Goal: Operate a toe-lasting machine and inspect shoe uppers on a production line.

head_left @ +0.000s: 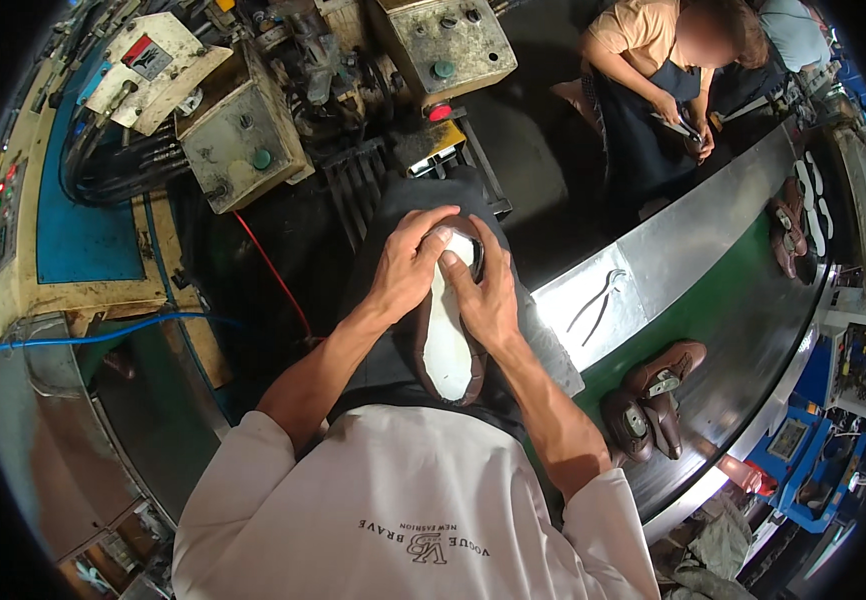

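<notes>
A brown shoe upper rests on my lap with its bottom turned up. Its underside shows a white insole, and a dark edge rings the end farther from me. My left hand wraps around the left side of that far end, its thumb pressed on the insole. From the other side, my right hand grips the same end, with its thumb also on the white surface and the fingers curled over the rim. The hands partly hide that end of the shoe.
To the right, pincers lie on a metal plate beside a green conveyor belt. Brown shoes stand on it, with white insoles farther back. Ahead is a machine with control boxes. Another person works at far right.
</notes>
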### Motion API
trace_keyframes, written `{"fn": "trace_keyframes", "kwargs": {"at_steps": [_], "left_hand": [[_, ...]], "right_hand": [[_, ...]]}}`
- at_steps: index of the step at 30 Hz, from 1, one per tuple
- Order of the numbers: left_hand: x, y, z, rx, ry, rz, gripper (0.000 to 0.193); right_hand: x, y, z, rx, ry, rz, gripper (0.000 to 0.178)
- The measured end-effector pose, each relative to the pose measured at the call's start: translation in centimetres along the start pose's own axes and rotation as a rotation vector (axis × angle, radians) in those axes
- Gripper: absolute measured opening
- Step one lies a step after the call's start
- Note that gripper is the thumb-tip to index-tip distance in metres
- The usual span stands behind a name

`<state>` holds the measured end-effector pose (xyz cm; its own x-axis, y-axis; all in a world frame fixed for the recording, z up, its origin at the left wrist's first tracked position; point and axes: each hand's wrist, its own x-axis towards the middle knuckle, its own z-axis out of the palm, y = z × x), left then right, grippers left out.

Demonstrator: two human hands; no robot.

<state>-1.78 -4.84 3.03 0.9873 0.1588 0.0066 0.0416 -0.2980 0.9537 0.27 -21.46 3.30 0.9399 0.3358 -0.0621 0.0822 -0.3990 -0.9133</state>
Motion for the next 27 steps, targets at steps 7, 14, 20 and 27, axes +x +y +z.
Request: {"fn": "trace_keyframes", "kwargs": {"at_steps": [7, 14, 20, 27], "left_hand": [[1.5, 1.3, -1.9, -0.168, -0.302, -0.104, 0.054], [-1.2, -2.7, 1.1, -1.033, -0.279, -0.258, 0.072], [-1.7, -1.9, 3.4, -0.342, -0.085, -0.077, 0.072], [0.2, -1.2, 1.8, -0.480, -0.138, -0.097, 0.059]], "right_hand": [[0.8, 2.9, -1.3, 0.254, -0.062, 0.057, 0.074], [0.5, 2.4, -1.5, 0.339, -0.047, 0.094, 0.075], [0.7, 2.8, -2.1, 0.345, -0.089, 0.089, 0.076], [-0.4, 4.1, -2.7, 1.110, -0.292, 0.308, 0.077]]}}
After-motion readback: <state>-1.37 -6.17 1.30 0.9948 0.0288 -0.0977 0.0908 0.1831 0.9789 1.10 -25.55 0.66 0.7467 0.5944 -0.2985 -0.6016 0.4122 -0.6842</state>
